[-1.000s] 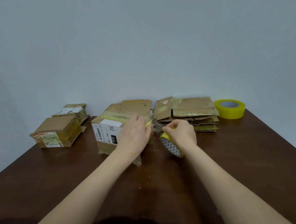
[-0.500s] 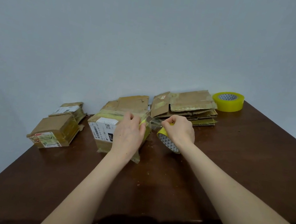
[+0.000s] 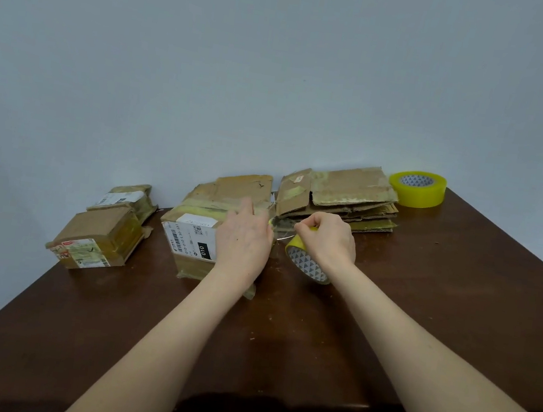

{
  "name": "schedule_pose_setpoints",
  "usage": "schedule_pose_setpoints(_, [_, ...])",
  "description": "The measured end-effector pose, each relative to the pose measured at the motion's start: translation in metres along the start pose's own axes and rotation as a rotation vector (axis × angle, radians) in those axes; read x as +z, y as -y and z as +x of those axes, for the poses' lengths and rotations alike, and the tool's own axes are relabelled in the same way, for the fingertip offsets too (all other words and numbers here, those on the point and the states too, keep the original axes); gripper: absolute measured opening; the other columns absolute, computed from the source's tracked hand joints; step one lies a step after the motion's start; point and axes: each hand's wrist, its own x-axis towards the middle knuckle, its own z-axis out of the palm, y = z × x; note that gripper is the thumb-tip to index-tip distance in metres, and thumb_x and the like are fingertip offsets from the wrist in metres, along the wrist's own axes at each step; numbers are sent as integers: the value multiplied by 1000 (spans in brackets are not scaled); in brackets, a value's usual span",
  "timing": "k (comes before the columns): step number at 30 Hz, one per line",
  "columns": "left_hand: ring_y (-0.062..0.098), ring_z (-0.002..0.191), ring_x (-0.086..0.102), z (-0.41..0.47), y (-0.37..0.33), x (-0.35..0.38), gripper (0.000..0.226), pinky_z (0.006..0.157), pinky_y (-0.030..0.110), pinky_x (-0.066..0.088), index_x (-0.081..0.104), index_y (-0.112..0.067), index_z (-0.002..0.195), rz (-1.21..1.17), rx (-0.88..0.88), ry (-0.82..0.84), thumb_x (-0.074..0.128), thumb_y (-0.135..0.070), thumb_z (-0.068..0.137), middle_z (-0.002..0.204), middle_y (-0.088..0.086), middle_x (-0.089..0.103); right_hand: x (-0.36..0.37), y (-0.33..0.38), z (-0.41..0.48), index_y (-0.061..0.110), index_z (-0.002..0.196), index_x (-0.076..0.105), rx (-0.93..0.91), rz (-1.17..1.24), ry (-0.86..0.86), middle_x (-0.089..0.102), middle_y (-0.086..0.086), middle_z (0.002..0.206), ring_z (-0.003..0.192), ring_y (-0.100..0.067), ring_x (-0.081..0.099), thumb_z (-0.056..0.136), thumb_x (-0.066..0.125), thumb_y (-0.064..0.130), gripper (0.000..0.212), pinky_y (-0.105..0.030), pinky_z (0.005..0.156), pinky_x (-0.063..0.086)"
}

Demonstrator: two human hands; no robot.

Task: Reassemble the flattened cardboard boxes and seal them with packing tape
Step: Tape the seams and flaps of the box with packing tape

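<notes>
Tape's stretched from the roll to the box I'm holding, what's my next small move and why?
Probably tear the strip off close to the roll: your right hand grips it, a short stretch spans to the box, and your left hand rests there to steady it.

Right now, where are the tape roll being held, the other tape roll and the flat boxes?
Held tape roll (image 3: 307, 266): head view, patterned inner core.
Other tape roll (image 3: 418, 195): head view, yellow outer side.
Flat boxes (image 3: 352, 183): head view, top sheet.
</notes>
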Motion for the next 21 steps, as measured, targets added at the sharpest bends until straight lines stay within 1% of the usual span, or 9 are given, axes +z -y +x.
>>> schedule_pose_setpoints(3, [24,92,50,0,1,1,31,62,30,36,57,-18,121,41,33,17,39,-32,99,114,7,42,-2,1,0,26,92,69,10,26,1,59,5,87,82,-16,52,90,59,37,15,-27,68,40])
schedule_pose_setpoints(8, [23,92,49,0,1,1,29,63,29,39,57,-16,117,62,65,20,40,-32,99,115,7,41,-2,2,0,27,84,67,1,81,31,66,6,93,86,-15,58,89,62,38,14,-28,68,43])
schedule_pose_setpoints(10, [23,92,48,0,3,3,23,63,29,40,58,-14,108,75,70,30,43,-28,98,116,8,41,-4,3,-1,26,83,67,-10,83,45,65,7,90,82,-13,59,90,62,38,15,-27,67,43])
schedule_pose_setpoints(12, [26,93,46,0,8,8,16,66,32,39,57,-12,89,114,71,43,47,-21,96,118,10,40,-16,1,-2,25,79,65,-7,102,24,63,8,84,73,-9,58,91,61,36,17,-26,61,42])
schedule_pose_setpoints(14, [28,95,44,-1,15,13,18,71,34,39,59,-9,85,144,88,54,48,-20,94,119,12,41,-34,-7,2,23,76,66,6,104,-42,65,6,84,75,-14,59,90,61,34,19,-26,62,41])
schedule_pose_setpoints(17, [30,93,48,-7,13,14,24,75,39,43,63,-8,86,111,142,-15,54,-30,92,108,13,49,-52,-23,5,20,79,70,17,144,-80,66,4,87,87,-18,59,89,61,31,17,-29,69,42])
schedule_pose_setpoints(19, [29,85,52,-15,0,13,24,66,37,43,65,-8,80,82,232,-152,60,-31,85,93,11,55,-55,-31,6,21,83,69,24,216,-74,66,4,91,89,-16,57,90,60,28,14,-29,69,41])
schedule_pose_setpoints(20, [29,83,54,-19,-9,13,24,62,35,42,65,-10,81,80,280,-186,59,-32,85,89,9,57,-55,-33,6,21,85,69,27,244,-73,65,5,92,89,-14,56,90,60,27,12,-28,68,39])
schedule_pose_setpoints(21, [27,83,56,-23,-19,13,25,59,33,41,64,-12,87,60,302,-134,54,-34,89,89,7,58,-56,-34,7,21,87,69,29,260,-76,64,6,92,88,-12,54,91,59,26,12,-27,67,38])
